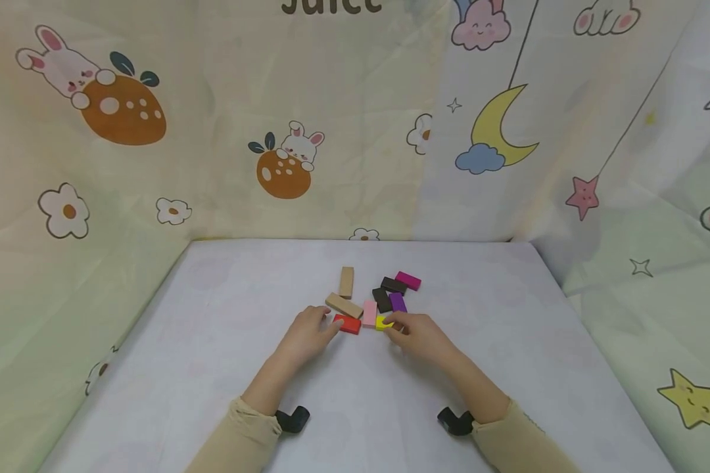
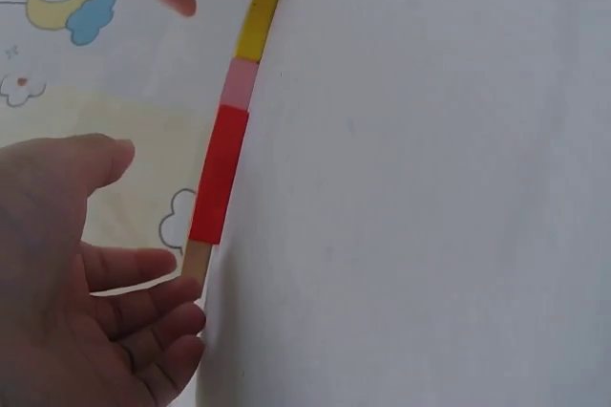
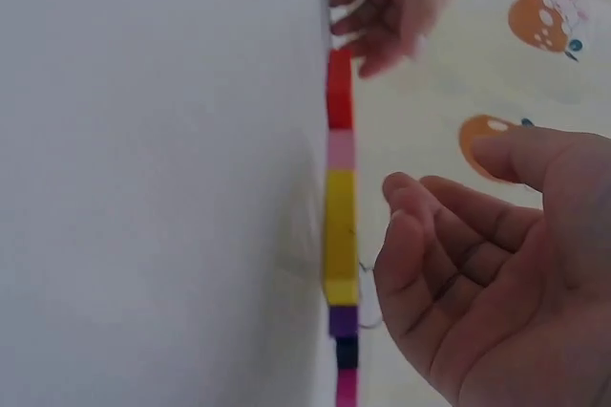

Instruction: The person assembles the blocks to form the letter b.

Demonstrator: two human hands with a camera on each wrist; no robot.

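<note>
here, left hand [image 1: 305,336] by red block [image 1: 348,324]

We see the left hand [image 1: 307,335] resting on the white table [image 1: 225,341], fingertips at the red block [image 1: 348,324]. The right hand [image 1: 417,334] touches the yellow block [image 1: 382,322]. Between them lies a pink block [image 1: 369,313]. Beyond lie two tan blocks [image 1: 344,305], two black blocks [image 1: 393,285], a purple block [image 1: 398,302] and a magenta block [image 1: 408,280].
</note>
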